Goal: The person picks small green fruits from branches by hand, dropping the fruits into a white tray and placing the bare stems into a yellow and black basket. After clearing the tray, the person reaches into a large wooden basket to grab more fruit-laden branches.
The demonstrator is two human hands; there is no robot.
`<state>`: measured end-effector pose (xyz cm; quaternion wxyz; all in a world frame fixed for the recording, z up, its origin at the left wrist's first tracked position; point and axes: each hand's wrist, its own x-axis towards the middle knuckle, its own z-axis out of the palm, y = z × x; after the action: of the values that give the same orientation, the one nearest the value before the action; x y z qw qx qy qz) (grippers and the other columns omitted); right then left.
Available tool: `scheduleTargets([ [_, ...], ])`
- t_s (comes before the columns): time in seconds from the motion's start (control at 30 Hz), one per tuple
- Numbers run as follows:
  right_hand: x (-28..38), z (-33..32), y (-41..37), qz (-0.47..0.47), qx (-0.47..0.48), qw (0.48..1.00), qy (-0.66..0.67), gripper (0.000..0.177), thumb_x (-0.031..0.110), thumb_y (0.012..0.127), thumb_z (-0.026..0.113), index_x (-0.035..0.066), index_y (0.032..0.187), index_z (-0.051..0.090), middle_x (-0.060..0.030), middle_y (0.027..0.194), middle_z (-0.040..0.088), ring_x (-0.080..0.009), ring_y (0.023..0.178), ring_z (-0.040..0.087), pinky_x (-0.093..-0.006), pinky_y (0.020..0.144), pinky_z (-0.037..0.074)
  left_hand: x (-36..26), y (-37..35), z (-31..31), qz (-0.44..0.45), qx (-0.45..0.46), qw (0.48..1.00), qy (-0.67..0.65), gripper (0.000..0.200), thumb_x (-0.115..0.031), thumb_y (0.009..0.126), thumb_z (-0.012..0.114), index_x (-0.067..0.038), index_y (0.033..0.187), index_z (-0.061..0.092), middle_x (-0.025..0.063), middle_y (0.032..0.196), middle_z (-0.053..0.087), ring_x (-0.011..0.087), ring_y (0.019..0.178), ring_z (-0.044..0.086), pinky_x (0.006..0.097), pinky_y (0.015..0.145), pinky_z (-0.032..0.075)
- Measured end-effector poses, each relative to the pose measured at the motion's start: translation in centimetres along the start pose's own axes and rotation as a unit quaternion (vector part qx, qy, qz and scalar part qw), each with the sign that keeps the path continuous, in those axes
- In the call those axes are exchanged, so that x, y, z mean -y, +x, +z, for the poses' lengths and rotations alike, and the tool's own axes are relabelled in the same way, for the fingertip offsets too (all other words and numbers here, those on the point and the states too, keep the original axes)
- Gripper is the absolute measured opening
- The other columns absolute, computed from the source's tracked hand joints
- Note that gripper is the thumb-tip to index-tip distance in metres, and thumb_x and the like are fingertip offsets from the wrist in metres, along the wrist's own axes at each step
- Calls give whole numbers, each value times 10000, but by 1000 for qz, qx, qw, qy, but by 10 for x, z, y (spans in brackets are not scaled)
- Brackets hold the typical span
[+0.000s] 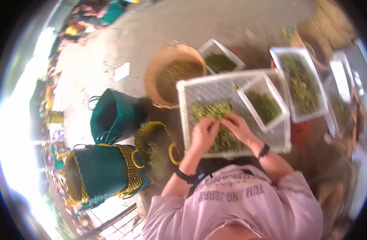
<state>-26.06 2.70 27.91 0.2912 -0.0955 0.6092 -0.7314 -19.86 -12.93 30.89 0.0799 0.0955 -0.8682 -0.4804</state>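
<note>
The left hand (204, 134) and right hand (239, 127) are picking through green leaves (213, 110) lying right under the curled fingers on a mesh tray (199, 90). Whether they're pinching any, I cannot tell. Small, gentle pinches seem best.

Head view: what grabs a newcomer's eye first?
The left hand and right hand work in a pile of green leaves on a white mesh tray at centre. Left of it lie green-and-yellow woven baskets. Beyond it are a round wicker basket and more leaf-filled trays.
</note>
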Motion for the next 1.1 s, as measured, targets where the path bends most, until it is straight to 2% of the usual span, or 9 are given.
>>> scheduleTargets([
  [0.13,1,-7,-4,40,91,993,-69,206,241,925,589,49,999,592,46,733,523,-33,637,462,-208,544,368,-28,-9,-9,29,-24,998,47,158,-133,855,639,21,845,605,137,751,577,287,646,564,348,586,455],
  [0.2,1,-5,-12,96,104,988,62,168,229,931,570,77,1002,579,71,693,459,-21,587,396,-200,507,305,-32,-15,-13,45,-11,997,66,154,-136,853,639,11,858,597,144,765,580,303,650,567,359,581,455],
  [0.3,15,4,-23,149,102,979,92,118,209,933,557,99,974,559,77,681,418,-24,570,371,-207,500,293,-35,-22,-18,70,-11,996,53,158,-139,854,637,8,870,581,153,784,585,309,660,581,372,574,455],
  [0.7,5,18,-33,-23,151,988,-38,177,205,968,498,89,835,493,61,653,395,-37,578,338,-223,526,295,-35,-44,-20,-4,-123,984,126,183,-194,891,602,-12,881,587,166,733,596,375,681,581,428,589,453],
  [0.83,14,12,-39,38,119,992,33,214,266,971,460,114,829,507,59,644,429,-41,537,379,-220,485,287,-27,-42,-23,-46,-148,983,101,210,-250,893,585,-42,866,575,193,793,606,409,736,593,459,615,468],
  [0.87,1,7,-36,66,82,991,80,172,256,953,480,118,866,535,49,653,458,-42,534,406,-213,478,301,-21,-41,-23,-80,-132,984,94,202,-209,922,557,-12,878,573,175,697,541,303,604,527,380,584,438],
  [0.93,12,5,-39,85,64,982,155,144,235,951,476,121,915,557,50,670,475,-36,529,408,-202,470,299,-14,-39,-26,-123,-113,986,-2,282,-253,957,534,20,904,580,43,650,476,98,642,405,311,578,417],
  [0.97,13,2,-39,80,73,975,193,144,227,954,472,118,928,562,53,678,480,-32,525,398,-201,467,291,-20,-36,-30,-159,-103,981,-30,338,-318,946,521,15,954,580,209,759,573,273,699,540,381,674,443],
  [1.1,7,-1,-36,54,81,979,180,151,216,963,469,107,946,571,41,719,506,-29,515,371,-200,453,268,-23,-34,-37,-223,-87,950,-202,329,-291,965,528,9,1083,595,-16,702,470,65,633,424,239,558,351],
])
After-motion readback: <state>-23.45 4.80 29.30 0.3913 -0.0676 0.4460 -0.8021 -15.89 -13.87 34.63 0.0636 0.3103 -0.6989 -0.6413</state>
